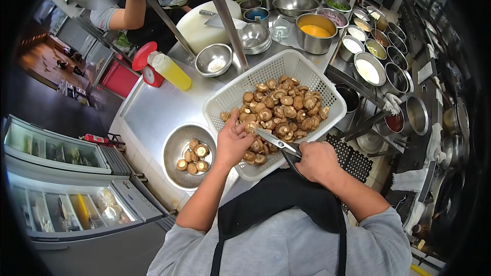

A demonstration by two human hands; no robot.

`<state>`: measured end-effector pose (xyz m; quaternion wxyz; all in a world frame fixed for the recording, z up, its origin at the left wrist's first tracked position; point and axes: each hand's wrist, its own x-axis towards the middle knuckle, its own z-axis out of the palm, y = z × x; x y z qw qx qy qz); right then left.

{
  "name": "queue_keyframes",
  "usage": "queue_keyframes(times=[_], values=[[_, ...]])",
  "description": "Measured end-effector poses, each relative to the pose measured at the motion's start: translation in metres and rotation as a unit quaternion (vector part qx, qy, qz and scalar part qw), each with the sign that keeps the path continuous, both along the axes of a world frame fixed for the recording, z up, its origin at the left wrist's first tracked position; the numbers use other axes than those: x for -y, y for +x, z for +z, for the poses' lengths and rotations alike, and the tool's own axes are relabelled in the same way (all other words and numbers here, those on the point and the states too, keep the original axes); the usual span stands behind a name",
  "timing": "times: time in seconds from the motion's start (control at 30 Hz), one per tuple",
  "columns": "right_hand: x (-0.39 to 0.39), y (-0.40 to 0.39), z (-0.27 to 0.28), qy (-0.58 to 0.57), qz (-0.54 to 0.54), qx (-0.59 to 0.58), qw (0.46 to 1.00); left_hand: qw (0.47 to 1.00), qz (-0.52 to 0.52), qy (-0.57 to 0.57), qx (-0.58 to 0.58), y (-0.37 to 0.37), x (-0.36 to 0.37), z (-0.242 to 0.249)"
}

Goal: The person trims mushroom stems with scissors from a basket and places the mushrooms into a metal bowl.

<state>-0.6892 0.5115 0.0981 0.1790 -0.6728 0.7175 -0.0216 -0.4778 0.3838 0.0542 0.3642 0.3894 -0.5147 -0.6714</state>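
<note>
Brown mushrooms (291, 105) are heaped in a white perforated plastic basket (217, 103) in front of me. Over the basket's near left part, my left hand (234, 140) pinches one pale-stemmed mushroom (250, 127) between its fingers. My right hand (314, 161) is wrapped round the black handles of a pair of scissors (279, 142). Their metal blades point left, with the tips right at the stem of the held mushroom. Left of the basket, several mushrooms (192, 157) lie in a steel bowl (174, 174), some with cut stems facing up.
Behind the basket stand a pot of orange liquid (316, 33), stacked steel bowls (254, 38) and a squeeze bottle (171, 71) by a red scale (150, 74). Pots of ingredients (369, 69) line the right side. A person (120, 18) is at the far left; glass-topped fridges (76, 209) stand lower left.
</note>
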Motion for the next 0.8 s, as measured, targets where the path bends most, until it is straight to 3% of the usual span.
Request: queue_keyframes(times=[0.23,0.37,0.47,0.57,0.6,0.63,0.67,0.7,0.73,0.8], values=[[-0.007,-0.004,0.003,0.049,-0.033,0.027,0.998,0.997,-0.029,0.005,0.066,0.002,-0.002,0.005],[-0.010,-0.017,0.019,0.059,-0.091,0.112,0.988,0.994,-0.056,-0.011,0.090,0.014,0.010,0.002],[-0.013,-0.035,0.017,0.052,-0.145,0.185,0.971,0.993,0.068,0.087,0.047,0.014,0.036,0.004],[-0.012,-0.038,0.016,0.037,-0.193,0.235,0.952,0.994,0.038,0.094,0.047,0.009,0.067,-0.014],[-0.010,-0.037,0.013,0.037,-0.194,0.228,0.953,0.969,-0.024,0.067,0.236,-0.002,0.077,-0.014],[-0.009,-0.035,0.013,0.037,-0.196,0.221,0.955,0.970,-0.023,0.065,0.234,-0.012,0.073,-0.015],[-0.009,-0.032,0.014,0.035,-0.195,0.219,0.956,0.910,-0.050,-0.111,0.398,-0.025,0.067,-0.017],[-0.009,-0.029,0.016,0.035,-0.178,0.211,0.960,0.793,-0.073,-0.279,0.537,-0.034,0.064,-0.016],[-0.010,-0.027,0.017,0.035,-0.163,0.203,0.965,0.771,-0.132,-0.240,0.575,-0.038,0.064,-0.011],[-0.013,-0.029,0.023,0.030,-0.167,0.195,0.966,0.790,-0.127,-0.221,0.558,-0.029,0.064,-0.009]])
